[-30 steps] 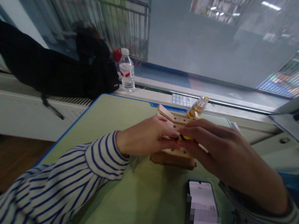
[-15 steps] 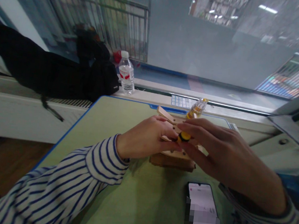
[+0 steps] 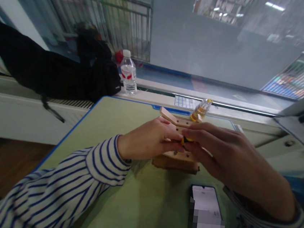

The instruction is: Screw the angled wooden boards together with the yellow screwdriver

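Observation:
Between my fingertips is a small yellow-and-black piece [image 3: 184, 140], mostly covered, so its kind is unclear. My left hand [image 3: 149, 139] pinches it from the left with thumb and forefinger. From the right, my right hand [image 3: 226, 156] closes its thumb and fingers on the same piece. Right behind and under the hands is a pale wooden piece [image 3: 181, 122] with dark round holes and raised ends. Its middle is partly hidden by my fingers. Below its near edge shows a brown block [image 3: 175, 164] on the green tabletop [image 3: 137, 199].
A phone [image 3: 206, 201] lies near my right forearm. Behind the wooden piece, a clear bottle with a yellow cap and label [image 3: 201, 110] leans to the right. A water bottle [image 3: 129, 73] and a black bag [image 3: 63, 75] are on the sill by the window.
My right fingers have shifted over the yellow-and-black piece, and less of its yellow shows. The left hand stays nearly where it was.

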